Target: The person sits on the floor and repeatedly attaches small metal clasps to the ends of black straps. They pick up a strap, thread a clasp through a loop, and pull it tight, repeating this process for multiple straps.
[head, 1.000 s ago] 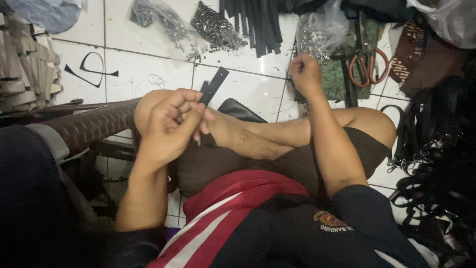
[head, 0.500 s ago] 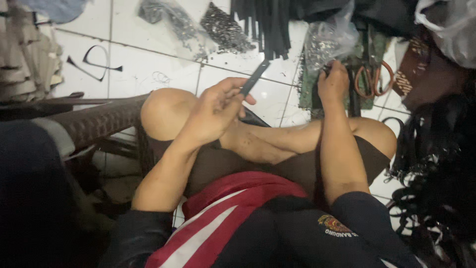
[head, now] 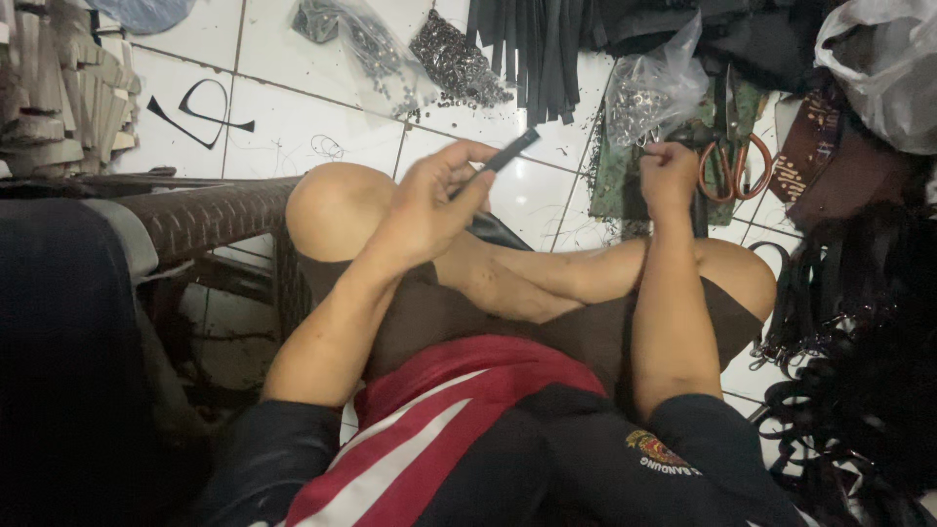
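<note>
A short black strap (head: 508, 153) is held pinched in the left hand (head: 429, 210) at frame centre, raised higher than a moment earlier; the right hand (head: 667, 176), fist closed, has reached the clear bag of metal fittings (head: 652, 93).

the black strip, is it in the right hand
No, the left hand pinches the black strip; the right hand is closed by a clear bag.
</note>
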